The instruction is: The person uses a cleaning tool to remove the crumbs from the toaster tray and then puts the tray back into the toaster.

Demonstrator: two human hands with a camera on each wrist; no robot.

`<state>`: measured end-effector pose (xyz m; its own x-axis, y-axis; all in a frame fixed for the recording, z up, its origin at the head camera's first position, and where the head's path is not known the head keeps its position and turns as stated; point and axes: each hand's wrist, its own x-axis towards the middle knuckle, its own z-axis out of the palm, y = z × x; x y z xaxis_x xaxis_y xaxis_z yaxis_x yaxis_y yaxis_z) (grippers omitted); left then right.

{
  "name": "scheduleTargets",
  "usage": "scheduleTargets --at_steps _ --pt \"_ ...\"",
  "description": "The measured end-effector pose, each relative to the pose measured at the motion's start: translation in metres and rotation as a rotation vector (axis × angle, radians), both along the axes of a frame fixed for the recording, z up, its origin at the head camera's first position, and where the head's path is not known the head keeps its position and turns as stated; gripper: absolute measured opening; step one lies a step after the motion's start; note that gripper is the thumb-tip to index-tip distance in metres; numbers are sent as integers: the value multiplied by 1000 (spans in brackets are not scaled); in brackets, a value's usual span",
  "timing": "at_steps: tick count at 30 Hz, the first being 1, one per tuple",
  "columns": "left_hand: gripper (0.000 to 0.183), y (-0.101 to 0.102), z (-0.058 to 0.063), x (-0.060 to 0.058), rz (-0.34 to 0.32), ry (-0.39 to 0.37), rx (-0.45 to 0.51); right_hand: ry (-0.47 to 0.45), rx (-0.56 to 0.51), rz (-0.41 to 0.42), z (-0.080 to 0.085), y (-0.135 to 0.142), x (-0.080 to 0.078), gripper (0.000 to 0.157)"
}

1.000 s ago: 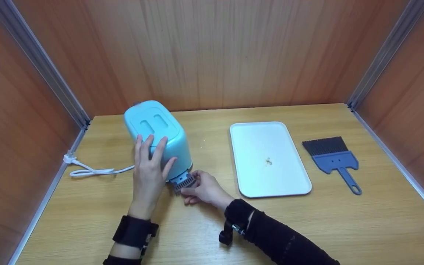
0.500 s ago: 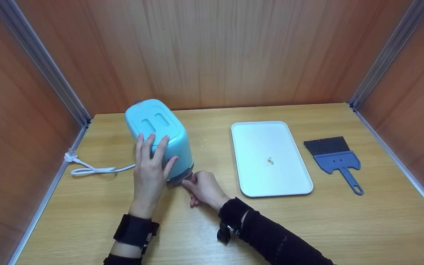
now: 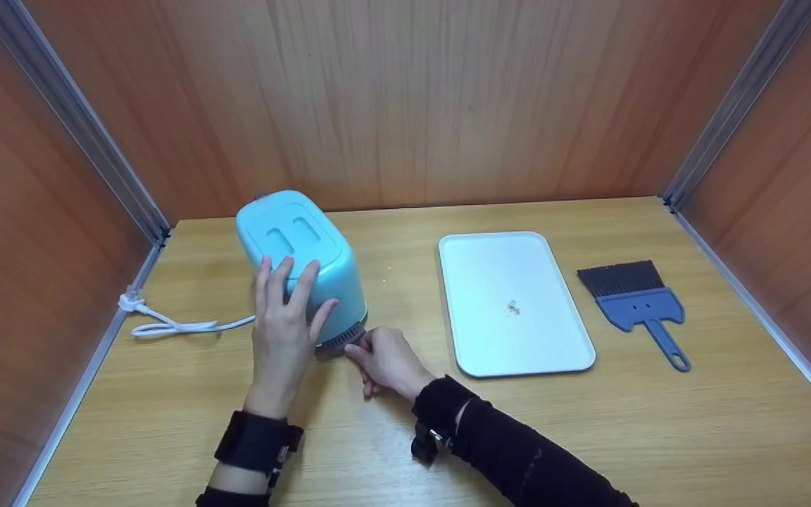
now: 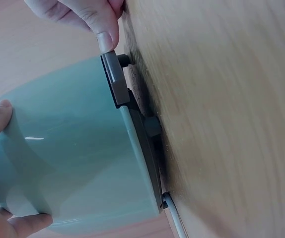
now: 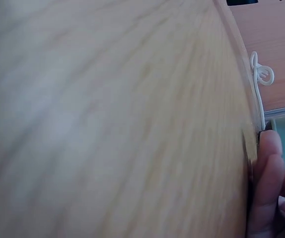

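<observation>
A light blue toaster (image 3: 293,239) with two slot-shaped recesses in its top stands left of centre. My left hand (image 3: 282,338) rests on its near end, fingers spread over the top edge and side. Low on that end, a grey slotted crumb tray (image 3: 342,339) sits against the toaster's base. My right hand (image 3: 388,359) pinches the tray's right corner between thumb and fingers. In the left wrist view, the thumb presses on the end of the grey tray edge (image 4: 114,79), flush beside the toaster's wall (image 4: 73,148). The tray's inner part is hidden inside the toaster.
A white tray (image 3: 518,352) with a small pile of crumbs (image 3: 513,308) lies right of the toaster. Beyond it is a blue hand brush (image 3: 641,308) with dark bristles. A bundled white cord (image 3: 177,327) runs left. Wooden panels (image 3: 405,105) enclose the table's back and sides.
The crumb tray, partly out a second ago, has been pushed into the toaster by my right hand, which moved slightly with it. My left hand has stayed on the toaster.
</observation>
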<state>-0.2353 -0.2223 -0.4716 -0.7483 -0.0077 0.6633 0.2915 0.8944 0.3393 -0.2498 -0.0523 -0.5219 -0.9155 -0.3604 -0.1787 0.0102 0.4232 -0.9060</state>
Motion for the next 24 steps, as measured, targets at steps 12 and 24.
scheduleTargets --at_steps 12,24 --pt "61 -3 2 0 -8 15 3 65 46 23 2 -4 1 33" --pt "63 1 1 1 -5 -22 17 31 11 -33 -4 -5 0 20"
